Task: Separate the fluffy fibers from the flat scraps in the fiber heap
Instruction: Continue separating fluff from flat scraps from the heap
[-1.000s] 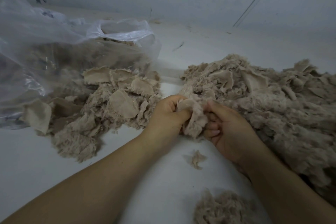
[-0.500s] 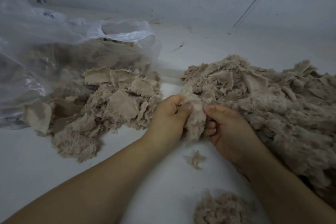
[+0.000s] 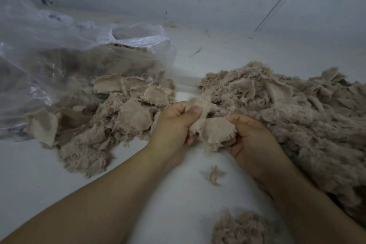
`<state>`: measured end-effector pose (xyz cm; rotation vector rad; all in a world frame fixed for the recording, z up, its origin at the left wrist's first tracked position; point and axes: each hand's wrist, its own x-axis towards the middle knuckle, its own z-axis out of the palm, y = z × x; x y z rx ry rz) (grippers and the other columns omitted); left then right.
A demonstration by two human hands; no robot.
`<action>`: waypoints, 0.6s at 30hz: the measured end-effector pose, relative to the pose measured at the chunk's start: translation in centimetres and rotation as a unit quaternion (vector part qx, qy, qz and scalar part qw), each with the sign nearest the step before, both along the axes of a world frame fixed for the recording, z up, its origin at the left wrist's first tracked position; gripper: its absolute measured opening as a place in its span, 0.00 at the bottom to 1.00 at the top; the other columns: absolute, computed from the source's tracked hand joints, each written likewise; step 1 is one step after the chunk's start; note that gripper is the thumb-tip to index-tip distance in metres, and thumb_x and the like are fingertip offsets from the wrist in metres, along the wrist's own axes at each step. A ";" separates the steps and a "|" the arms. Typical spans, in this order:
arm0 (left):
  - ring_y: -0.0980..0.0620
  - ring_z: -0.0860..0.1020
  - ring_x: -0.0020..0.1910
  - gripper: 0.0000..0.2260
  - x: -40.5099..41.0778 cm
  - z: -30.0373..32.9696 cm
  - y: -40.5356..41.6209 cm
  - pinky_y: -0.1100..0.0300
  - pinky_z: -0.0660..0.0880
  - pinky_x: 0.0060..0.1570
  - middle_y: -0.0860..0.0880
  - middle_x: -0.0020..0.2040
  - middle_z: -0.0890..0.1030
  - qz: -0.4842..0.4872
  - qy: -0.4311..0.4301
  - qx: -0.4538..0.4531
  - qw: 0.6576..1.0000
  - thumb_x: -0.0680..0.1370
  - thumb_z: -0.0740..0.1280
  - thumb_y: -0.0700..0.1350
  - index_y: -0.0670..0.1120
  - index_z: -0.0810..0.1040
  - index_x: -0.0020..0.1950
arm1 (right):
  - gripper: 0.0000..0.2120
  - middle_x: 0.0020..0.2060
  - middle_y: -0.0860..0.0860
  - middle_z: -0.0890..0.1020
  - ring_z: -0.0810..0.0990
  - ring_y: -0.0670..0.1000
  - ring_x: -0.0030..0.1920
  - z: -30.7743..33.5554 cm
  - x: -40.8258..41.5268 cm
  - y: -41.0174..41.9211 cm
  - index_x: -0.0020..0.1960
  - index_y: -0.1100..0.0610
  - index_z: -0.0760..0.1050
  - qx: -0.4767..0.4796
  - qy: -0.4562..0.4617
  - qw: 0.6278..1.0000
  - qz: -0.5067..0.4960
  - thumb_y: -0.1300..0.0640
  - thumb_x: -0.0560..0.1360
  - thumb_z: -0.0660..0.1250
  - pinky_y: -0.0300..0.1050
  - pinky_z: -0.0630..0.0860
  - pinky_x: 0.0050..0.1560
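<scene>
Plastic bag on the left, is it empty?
No, the clear plastic bag holds tan fiber material, visible through its wall and spilling from its mouth.

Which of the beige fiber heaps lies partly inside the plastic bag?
The left heap: its far side runs into the clear plastic bag. The right heap lies wholly on the bare surface.

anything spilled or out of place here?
A small stray tuft lies alone on the white surface below both hands, apart from either heap. The plastic bag lies slumped, its contents spilling out into the left heap. Otherwise nothing stands out.
</scene>
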<state>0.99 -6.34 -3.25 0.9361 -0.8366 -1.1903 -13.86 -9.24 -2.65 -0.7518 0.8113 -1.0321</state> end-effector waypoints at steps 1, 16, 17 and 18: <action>0.55 0.64 0.19 0.17 0.2 0.0 -0.1 0.66 0.61 0.18 0.49 0.23 0.71 -0.004 0.011 -0.005 1.000 0.79 0.65 0.38 0.48 0.76 0.31 | 0.09 0.31 0.58 0.73 0.70 0.47 0.26 0.0 0.0 0.0 0.41 0.64 0.74 0.009 -0.002 1.000 -0.003 0.65 0.80 0.60 0.36 0.68 0.26; 0.53 0.65 0.20 0.08 0.5 0.2 -0.4 0.64 0.62 0.19 0.47 0.26 0.69 0.040 0.096 -0.004 0.995 0.80 0.62 0.37 0.41 0.71 0.41 | 0.14 0.30 0.54 0.78 0.70 0.45 0.26 0.3 -0.1 -0.1 0.40 0.63 0.72 0.047 -0.030 0.998 0.001 0.66 0.82 0.55 0.32 0.68 0.25; 0.53 0.65 0.20 0.08 0.4 0.2 -0.3 0.64 0.62 0.19 0.46 0.26 0.69 0.035 0.095 -0.004 0.995 0.80 0.62 0.37 0.41 0.71 0.41 | 0.13 0.30 0.55 0.78 0.70 0.45 0.27 0.2 0.0 -0.1 0.41 0.63 0.72 0.044 -0.025 0.999 0.002 0.67 0.81 0.55 0.32 0.68 0.25; 0.52 0.65 0.21 0.08 0.4 0.2 -0.3 0.63 0.63 0.19 0.46 0.26 0.69 0.032 0.095 -0.004 0.995 0.80 0.62 0.38 0.42 0.72 0.40 | 0.12 0.31 0.55 0.78 0.70 0.45 0.27 0.2 0.0 -0.2 0.42 0.63 0.73 0.039 -0.019 0.999 0.005 0.69 0.80 0.55 0.32 0.68 0.25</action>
